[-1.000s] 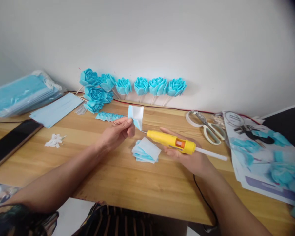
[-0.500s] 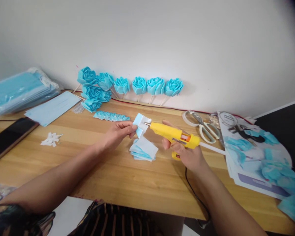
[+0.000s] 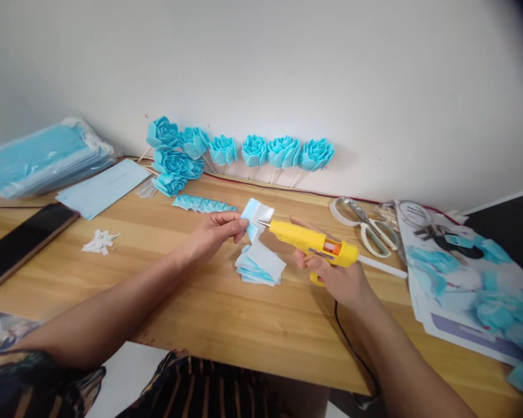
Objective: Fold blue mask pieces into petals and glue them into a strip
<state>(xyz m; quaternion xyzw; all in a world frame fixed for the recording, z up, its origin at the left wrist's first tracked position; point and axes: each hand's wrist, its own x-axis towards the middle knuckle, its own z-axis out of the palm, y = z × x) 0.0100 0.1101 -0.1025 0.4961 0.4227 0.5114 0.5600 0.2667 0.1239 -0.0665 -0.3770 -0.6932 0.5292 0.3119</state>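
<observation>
Between thumb and fingers, my left hand (image 3: 220, 232) pinches a small folded piece of blue-and-white mask fabric (image 3: 253, 216). My right hand (image 3: 340, 278) is wrapped round a yellow glue gun (image 3: 307, 238), with a white glue stick (image 3: 381, 266) jutting from its back. The metal nozzle is at the folded fabric's right side; whether it touches I cannot tell. Just below lies a loose stack of cut blue and white fabric pieces (image 3: 261, 264). A row of folded blue pieces (image 3: 203, 204) rests behind my left hand.
Several blue fabric flowers (image 3: 255, 151) on sticks lean against the wall. Scissors (image 3: 372, 229) and a tape roll (image 3: 344, 211) lie right, beside a printed picture sheet (image 3: 462, 325). Left are a phone (image 3: 26, 244), white strips (image 3: 100, 241) and bagged masks (image 3: 43, 157). The gun's cord (image 3: 353, 345) hangs over the table edge.
The whole view has shifted slightly, so things appear a little farther right. Both hands keep their holds, and the glue gun's nozzle stays by the folded fabric.
</observation>
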